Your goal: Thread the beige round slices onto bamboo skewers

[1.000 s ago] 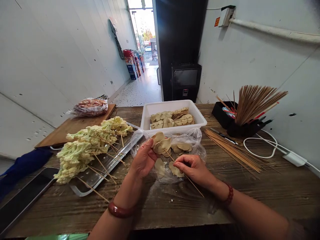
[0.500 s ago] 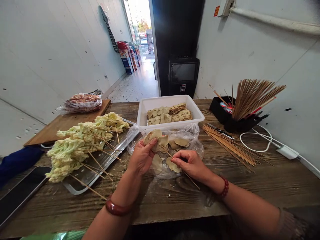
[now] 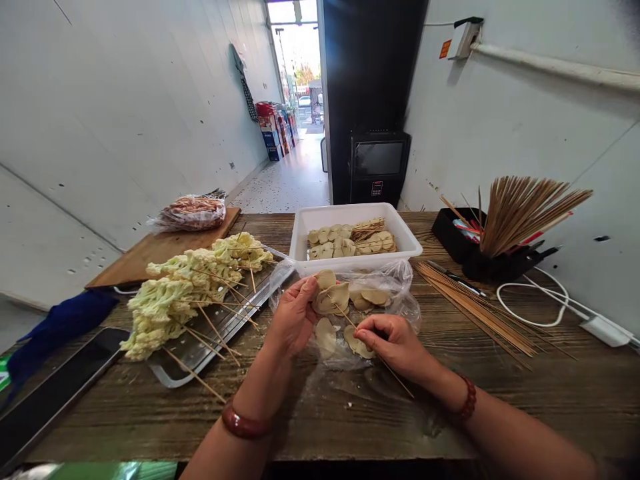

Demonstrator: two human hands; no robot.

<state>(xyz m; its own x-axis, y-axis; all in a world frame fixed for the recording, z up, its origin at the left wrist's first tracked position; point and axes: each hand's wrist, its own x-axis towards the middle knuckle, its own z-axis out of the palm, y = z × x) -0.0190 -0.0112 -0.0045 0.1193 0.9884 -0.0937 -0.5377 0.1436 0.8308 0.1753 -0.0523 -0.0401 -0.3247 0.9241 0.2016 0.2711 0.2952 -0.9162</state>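
My left hand [image 3: 295,315] is closed on thin, pale round slices [image 3: 331,297] of food, whose kind I cannot make out. A thin bamboo skewer [image 3: 387,369] runs up into these slices, and my right hand [image 3: 393,340] pinches it partway along its shaft. Below my hands, more loose slices [image 3: 326,337] lie on a clear plastic bag [image 3: 400,280] spread on the table. Another small pile of slices [image 3: 370,298] rests on the bag, just right of the held ones. Behind it, a white plastic tub [image 3: 357,265] contains skewers loaded with similar slices.
Skewered cauliflower [image 3: 165,300] lies on a metal tray [image 3: 173,379] at left, near a phone [image 3: 55,393] and a cutting board [image 3: 125,267] with a bagged food item [image 3: 193,213]. At right are loose skewers [image 3: 480,310], a black holder [image 3: 495,267] of skewers and a white cable [image 3: 530,323].
The camera view has shifted, so everything sits further right and slightly lower. Another slice face now shows spread at my left fingertips; both hands keep their hold on slices and skewer.
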